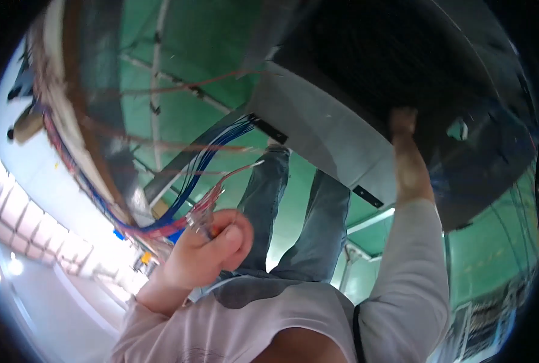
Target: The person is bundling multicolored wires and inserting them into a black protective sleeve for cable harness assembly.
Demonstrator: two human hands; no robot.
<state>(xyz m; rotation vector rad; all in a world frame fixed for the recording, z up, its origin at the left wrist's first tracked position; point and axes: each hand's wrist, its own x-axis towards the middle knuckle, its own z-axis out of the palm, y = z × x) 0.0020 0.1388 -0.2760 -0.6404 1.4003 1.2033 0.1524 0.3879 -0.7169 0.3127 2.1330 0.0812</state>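
My left hand (206,254) is closed, fingers curled, around a bundle of thin red and pale wires (207,202) whose loose ends stick out above the fist. Something clear and shiny shows at its grip, too small to name. Just beyond it a bundle of dark blue wires (203,163) curves up toward a grey panel (324,124) with dark slotted strips on its edge. My right arm reaches out to the right, and the right hand (404,123) is at a large black surface (354,54). Motion smears its fingers, so their shape is unclear.
A long harness of blue and red wires (78,169) runs along a pale curved edge at the left. Below is a green floor (203,36) with a pale metal frame (158,78). A wire rack (484,320) stands at the lower right, with thin hanging wires (514,224) above it.
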